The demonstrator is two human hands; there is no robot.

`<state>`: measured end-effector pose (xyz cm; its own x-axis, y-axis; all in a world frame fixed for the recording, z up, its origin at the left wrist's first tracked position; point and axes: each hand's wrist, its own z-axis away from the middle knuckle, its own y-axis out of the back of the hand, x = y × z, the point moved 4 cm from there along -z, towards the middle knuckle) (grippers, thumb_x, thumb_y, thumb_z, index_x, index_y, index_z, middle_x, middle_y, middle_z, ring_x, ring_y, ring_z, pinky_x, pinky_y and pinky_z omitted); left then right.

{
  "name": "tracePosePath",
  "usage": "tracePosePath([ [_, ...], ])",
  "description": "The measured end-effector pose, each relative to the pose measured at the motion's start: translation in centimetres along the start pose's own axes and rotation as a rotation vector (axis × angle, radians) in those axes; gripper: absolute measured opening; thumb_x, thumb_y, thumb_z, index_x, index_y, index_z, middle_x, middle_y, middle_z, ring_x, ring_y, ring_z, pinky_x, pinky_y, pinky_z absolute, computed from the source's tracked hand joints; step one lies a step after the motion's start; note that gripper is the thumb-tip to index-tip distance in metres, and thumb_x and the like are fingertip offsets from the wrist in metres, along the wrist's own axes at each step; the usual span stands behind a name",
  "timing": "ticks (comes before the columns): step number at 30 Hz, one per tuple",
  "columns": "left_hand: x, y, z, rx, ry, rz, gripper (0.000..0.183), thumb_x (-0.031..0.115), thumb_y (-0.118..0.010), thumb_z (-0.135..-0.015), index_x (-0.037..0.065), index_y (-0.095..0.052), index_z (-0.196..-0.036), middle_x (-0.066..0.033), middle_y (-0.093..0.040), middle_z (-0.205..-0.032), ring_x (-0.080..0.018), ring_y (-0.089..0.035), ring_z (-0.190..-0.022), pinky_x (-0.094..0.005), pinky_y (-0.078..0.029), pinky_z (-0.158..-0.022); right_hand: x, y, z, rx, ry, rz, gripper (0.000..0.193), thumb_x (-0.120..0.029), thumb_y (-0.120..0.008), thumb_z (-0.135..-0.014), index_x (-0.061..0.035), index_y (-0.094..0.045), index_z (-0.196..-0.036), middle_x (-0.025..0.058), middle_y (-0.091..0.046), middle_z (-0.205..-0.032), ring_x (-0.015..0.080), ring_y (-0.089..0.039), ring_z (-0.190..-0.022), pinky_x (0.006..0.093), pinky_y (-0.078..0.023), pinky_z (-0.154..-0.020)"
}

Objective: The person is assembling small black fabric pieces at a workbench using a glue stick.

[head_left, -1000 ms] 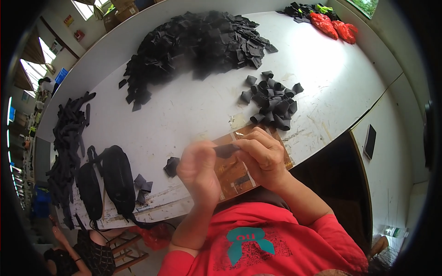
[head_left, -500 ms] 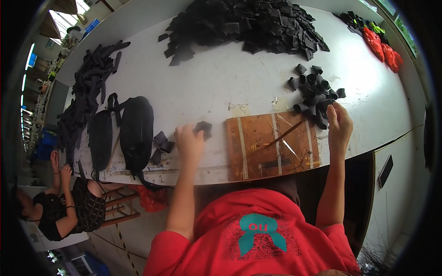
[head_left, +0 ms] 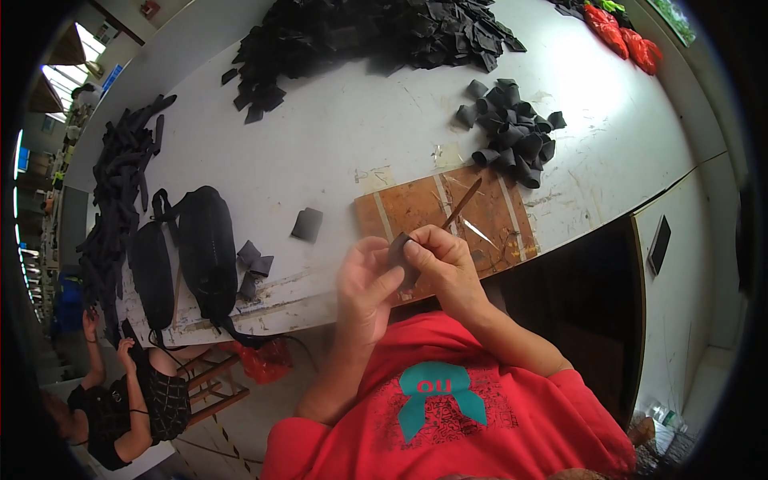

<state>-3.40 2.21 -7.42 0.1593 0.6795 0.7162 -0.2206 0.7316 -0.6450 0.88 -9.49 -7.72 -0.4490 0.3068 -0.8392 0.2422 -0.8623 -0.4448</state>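
Above the near edge of the wooden board point(head_left: 392, 200), both hands meet at one small black fabric piece point(head_left: 406, 258). My left hand point(head_left: 366, 284) pinches it from the left, and my right hand point(head_left: 448, 268) grips it between thumb and fingers from the right. The fingers cover part of the piece. A flat black fabric square point(head_left: 306, 225) lies on the table just left of my hands. Several folded black pieces point(head_left: 254, 260) sit farther left. Beyond the board is a heap of curled black fabric pieces point(head_left: 516, 132). A thin brown stick point(head_left: 462, 204) rests on the board.
A large pile of flat black pieces point(head_left: 368, 36) covers the far side of the white table point(head_left: 320, 152). Black strips point(head_left: 116, 184) and two black padded pouches with straps point(head_left: 206, 244) lie left. Red plastic bags point(head_left: 620, 36) are far right. Another person point(head_left: 120, 400) sits at left.
My right hand has left the curled heap and my left hand has moved right; they now meet on one black piece. A flat square lies where my left hand was. The view has shifted.
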Motion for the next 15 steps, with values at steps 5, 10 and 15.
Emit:
tracePosePath([
  [5,0.1,-0.7,-0.5,-0.216,0.278,0.298,0.023,0.008,-0.062,-0.084,0.0,-0.055,-0.104,-0.0086,-0.063,-0.094,-0.0154,-0.061,-0.089,-0.0251,-0.051,-0.074,-1.5,2.2,1.0,-0.277,-0.061,-0.01,0.014,-0.017,-0.063,-0.089,-0.0035,-0.063,-0.088,-0.0018,-0.062,-0.08,0.0045,-0.055,-0.072,0.0206,-0.046,-0.066],
  [10,-0.5,-0.2,-1.0,-0.281,0.306,-0.003,0.007,0.004,-0.063,-0.084,0.0,-0.061,-0.091,-0.0055,-0.065,-0.082,-0.0113,-0.062,-0.066,-0.0231,-0.052,-0.058,-2.2,3.0,1.0,-0.343,-0.107,0.124,0.015,-0.02,-0.066,-0.087,-0.0047,-0.063,-0.088,-0.0038,-0.061,-0.077,0.0028,-0.054,-0.071,0.0192,-0.044,-0.064],
  [15,-0.8,0.2,-1.2,-0.224,0.349,0.03,0.006,0.003,-0.065,-0.083,0.002,-0.063,-0.089,-0.0064,-0.065,-0.074,-0.0117,-0.06,-0.057,-0.0228,-0.048,-0.048,-3.0,2.9,0.7,-0.136,0.13,0.499,0.018,-0.017,-0.07,-0.083,-0.0026,-0.063,-0.089,0.0003,-0.059,-0.079,0.0074,-0.054,-0.067,0.0225,-0.045,-0.06],
])
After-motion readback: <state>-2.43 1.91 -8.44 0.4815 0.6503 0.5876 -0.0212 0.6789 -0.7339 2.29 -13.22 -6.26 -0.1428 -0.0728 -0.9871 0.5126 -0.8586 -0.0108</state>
